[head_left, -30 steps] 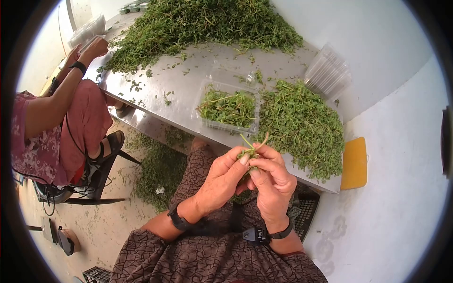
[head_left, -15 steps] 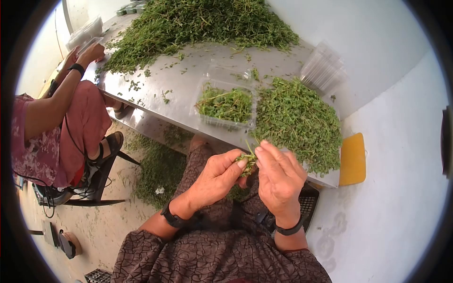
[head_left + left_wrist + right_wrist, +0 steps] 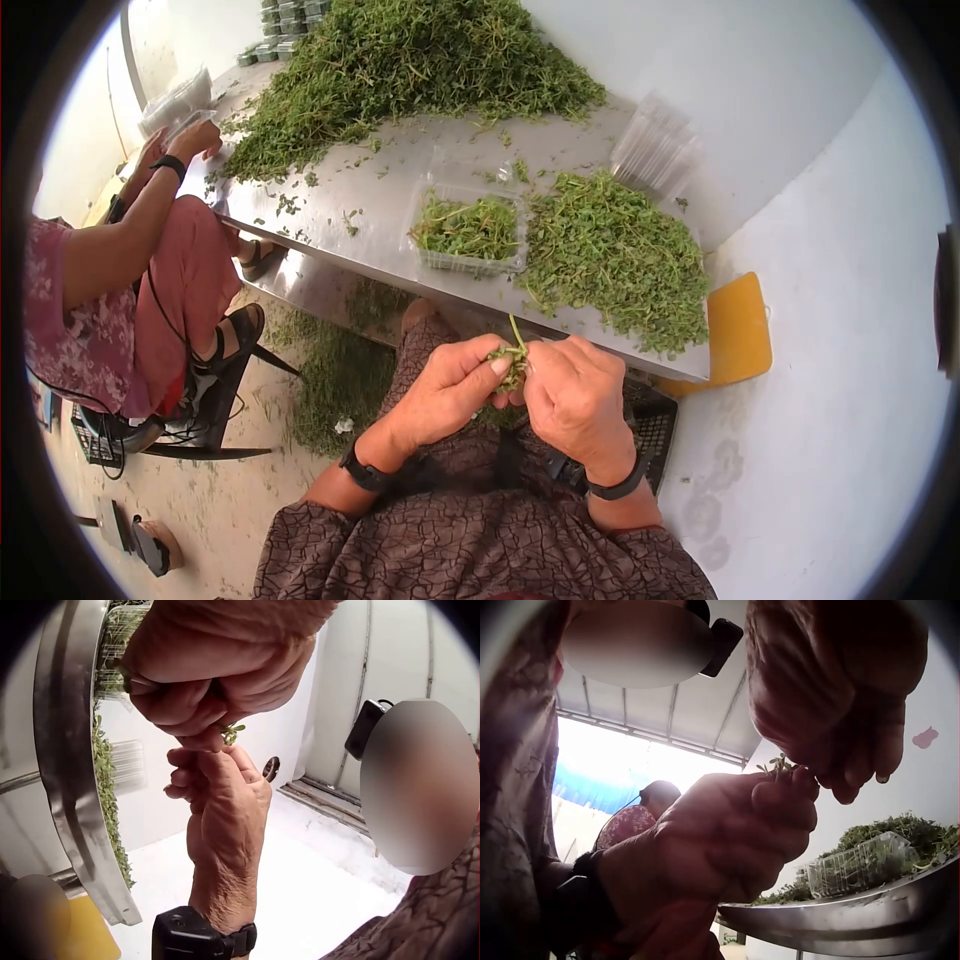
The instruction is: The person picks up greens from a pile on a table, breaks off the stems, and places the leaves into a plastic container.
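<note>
Over the lap in the head view, the left hand point(image 3: 445, 388) pinches a small bunch of green leafy sprigs point(image 3: 514, 372) between thumb and fingers. One pale stem sticks up from the bunch. Close against it, the right hand point(image 3: 582, 402) has its fingers curled and pinches at the bunch's right side. In the left wrist view the right hand point(image 3: 229, 814) meets the left hand point(image 3: 217, 667), with a few small leaves point(image 3: 234, 733) showing between them. Beyond the hands, an open clear plastic box point(image 3: 470, 264) holds similar greens, beside a low pile of sprigs point(image 3: 620, 260).
A large heap of greens point(image 3: 420, 75) covers the far part of the metal table point(image 3: 350, 250). Stacked clear boxes point(image 3: 655, 148) stand by the wall. A yellow board point(image 3: 740, 325) is at the table's right end. Another person point(image 3: 110, 270) sits at left. Greens point(image 3: 340, 370) lie on the floor.
The right hand drew away from the bunch with its fingers extended, then came back with its fingers curled. The left hand keeps its hold. The head view has tilted up slightly.
</note>
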